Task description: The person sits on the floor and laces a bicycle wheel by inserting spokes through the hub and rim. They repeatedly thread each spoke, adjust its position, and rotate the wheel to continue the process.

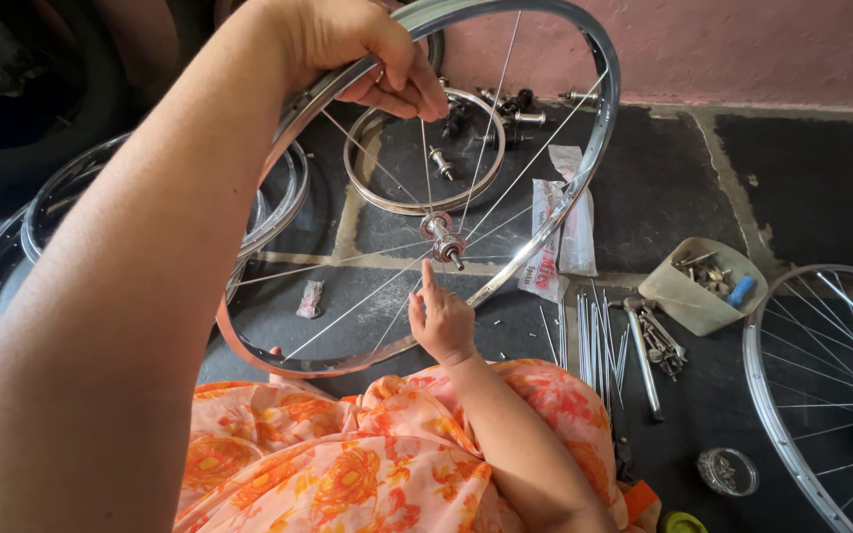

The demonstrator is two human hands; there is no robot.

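Loose spokes point(594, 331) on dark floor point(802, 188); beige tray point(688, 301) of small parts; second spoked wheel point(826, 385) right; bare rims point(12, 257) left.

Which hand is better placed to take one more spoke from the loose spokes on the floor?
The right hand, probably. It is free, only touching a spoke near the hub, and the loose spokes lie just to its right. The left hand has its grip on the rim, keeping the wheel up.
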